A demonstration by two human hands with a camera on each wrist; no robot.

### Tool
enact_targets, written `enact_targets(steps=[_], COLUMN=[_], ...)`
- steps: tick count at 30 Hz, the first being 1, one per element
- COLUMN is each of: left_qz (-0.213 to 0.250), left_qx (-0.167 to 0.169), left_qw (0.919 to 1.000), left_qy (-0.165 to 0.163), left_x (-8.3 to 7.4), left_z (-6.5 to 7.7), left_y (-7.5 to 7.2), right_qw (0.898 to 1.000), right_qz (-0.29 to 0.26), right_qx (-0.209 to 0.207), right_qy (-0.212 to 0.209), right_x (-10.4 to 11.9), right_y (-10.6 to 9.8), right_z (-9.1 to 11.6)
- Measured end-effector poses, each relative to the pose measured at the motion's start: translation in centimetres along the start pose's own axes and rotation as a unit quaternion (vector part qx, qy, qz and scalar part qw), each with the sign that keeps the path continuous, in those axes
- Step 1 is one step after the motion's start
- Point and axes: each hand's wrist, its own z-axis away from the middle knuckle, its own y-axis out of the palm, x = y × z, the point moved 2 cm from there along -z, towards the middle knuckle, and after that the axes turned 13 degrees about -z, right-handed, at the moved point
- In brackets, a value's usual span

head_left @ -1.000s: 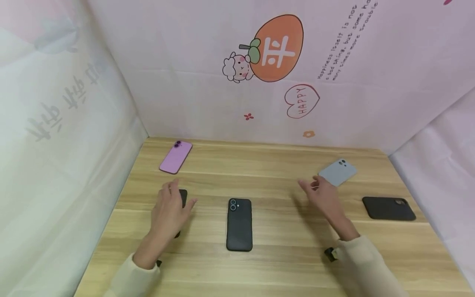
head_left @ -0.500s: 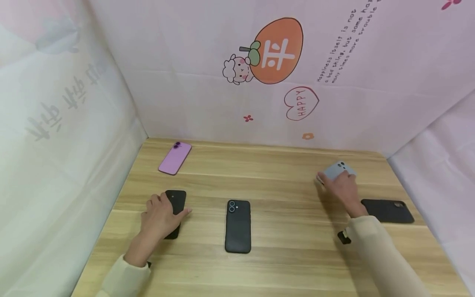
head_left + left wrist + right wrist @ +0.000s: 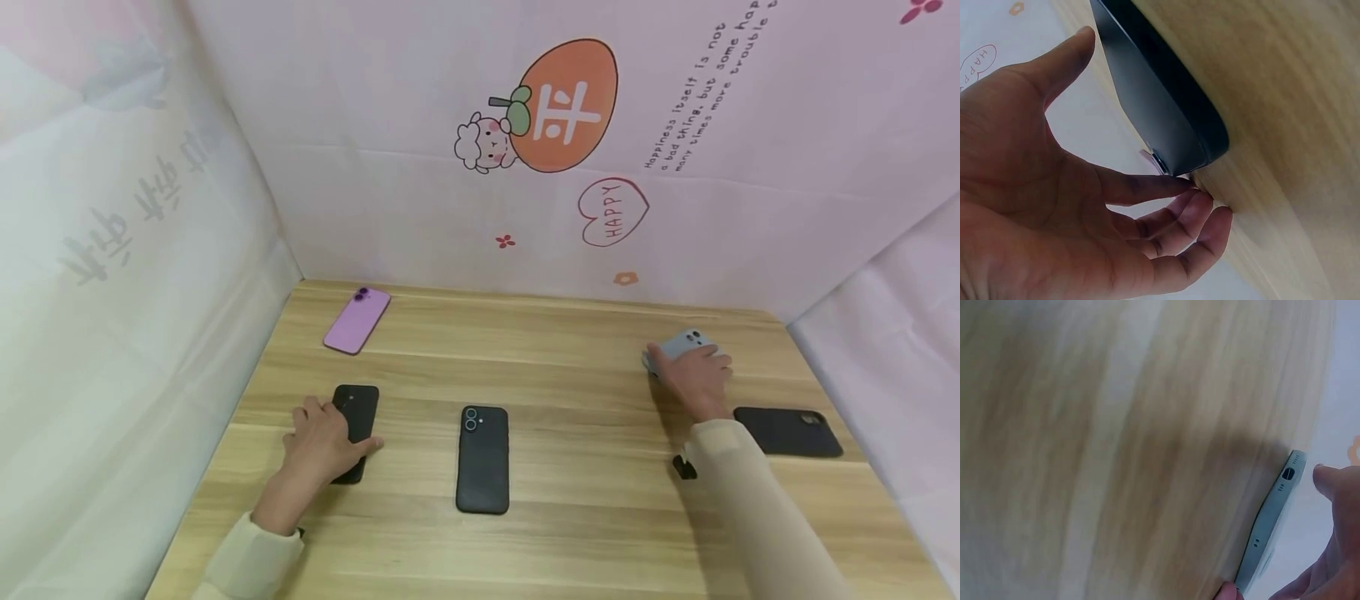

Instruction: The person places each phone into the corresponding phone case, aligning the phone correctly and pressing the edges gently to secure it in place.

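Note:
My left hand [image 3: 318, 442] spreads over a black phone [image 3: 362, 408] at the left of the table, its camera end partly under the fingers. In the left wrist view the thumb stands off one side of that phone, while the fingertips [image 3: 1213, 219] reach down to the wood at its camera end. My right hand [image 3: 697, 375] lies over a light blue phone [image 3: 678, 343] at the back right. The right wrist view shows a gap between the thumb [image 3: 1329, 478] and the phone's port edge [image 3: 1282, 487]; a fingertip [image 3: 1229, 591] meets its lower corner.
A black phone [image 3: 482, 462] with two lenses lies mid-table. A purple phone [image 3: 357, 321] is at the back left. To the right, a dark phone case [image 3: 795, 432] lies partly behind the right sleeve [image 3: 750, 492]. Printed cloth [image 3: 420, 208] walls the wooden table [image 3: 570, 517].
My right hand has moved right and back onto the light blue phone. My left hand has shifted left and down over its black phone, uncovering more of it. The phones have stayed put.

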Motion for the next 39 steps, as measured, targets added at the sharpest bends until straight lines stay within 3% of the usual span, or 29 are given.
enact_targets(steps=[9,22,30,39], left_qz=[0.006,0.031,0.042,0.106], left_qx=[-0.009,-0.013,-0.049,-0.026], left_qw=[0.9999,0.9994,0.9978,0.9935], left_qy=[0.012,0.009,0.014,0.034], left_x=[0.2,0.4,0.9,0.9], left_z=[0.0,-0.4,-0.5,-0.9], left_y=[-0.2,-0.5,-0.6,-1.2], right_qw=[0.999,0.993,0.987,0.984], right_qz=[0.017,-0.045,-0.112,-0.155], right_qx=[0.025,0.090,0.107,0.088], right_qy=[0.024,0.066,0.042,0.003], right_x=[-0.4,-0.3,0.0,0.5], right_y=[-0.9,-2.2,-2.2,-2.2], right_z=[-0.7,-0.3,-0.1,0.5])
